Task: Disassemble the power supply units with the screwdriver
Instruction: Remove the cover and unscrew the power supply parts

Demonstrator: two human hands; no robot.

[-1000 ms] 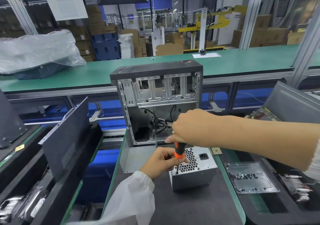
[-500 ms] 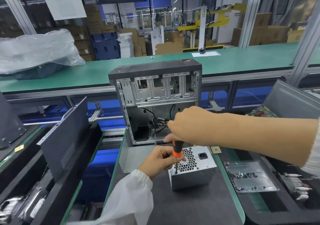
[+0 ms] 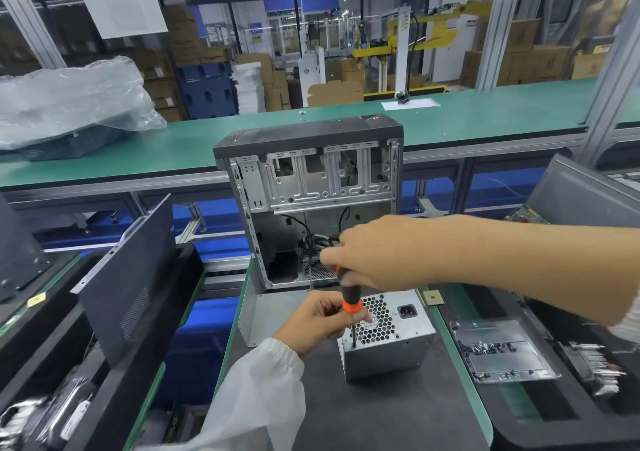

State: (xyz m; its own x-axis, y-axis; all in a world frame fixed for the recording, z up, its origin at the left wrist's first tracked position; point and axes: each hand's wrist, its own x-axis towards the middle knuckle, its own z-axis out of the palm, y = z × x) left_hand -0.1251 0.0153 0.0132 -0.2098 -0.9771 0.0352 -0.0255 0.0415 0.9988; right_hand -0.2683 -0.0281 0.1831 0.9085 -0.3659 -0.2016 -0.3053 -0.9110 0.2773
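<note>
Under right grip: screwdriver, upright

The left arm wore a loose, translucent white sleeve with a gathered elastic cuff; the right forearm was bare, a white cuff at the frame's edge.

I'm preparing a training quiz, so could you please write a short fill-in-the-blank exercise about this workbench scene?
1. The right hand grips the ____ by its handle.
2. The tool's tip stands on top of the silver power supply unit, near its ____ corner.
3. The left hand pinches the tool's ____.
4. Behind the unit stands an open computer ____.

Missing words: screwdriver; front left; shaft; case
</note>
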